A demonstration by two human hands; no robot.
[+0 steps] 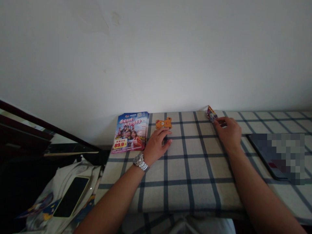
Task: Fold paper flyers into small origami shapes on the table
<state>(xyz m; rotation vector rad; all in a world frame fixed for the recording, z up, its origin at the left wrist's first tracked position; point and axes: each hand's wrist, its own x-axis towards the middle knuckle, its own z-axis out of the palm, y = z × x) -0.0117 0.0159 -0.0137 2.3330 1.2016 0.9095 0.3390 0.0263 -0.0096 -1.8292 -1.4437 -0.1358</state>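
Note:
My right hand (228,131) pinches a small folded paper piece (211,114), printed in bright colours, at the back of the table by the wall. The paper stands tilted, its tip close to the wall. On the checked cloth rests my left hand (157,146), wearing a silver watch on the wrist, with its fingers apart and nothing in them. Just beyond those fingertips is an orange bear figure (163,123); I cannot tell whether it is a cutout or a print. Left of this hand lies a stack of colourful flyers (131,131) showing "89.9".
A grey-and-blue checked cloth (177,191) covers the table, which meets a white wall (170,58). At the right lies a dark flat device (264,159), partly blurred out. A phone (71,196) rests on a white bag (65,172) at the lower left.

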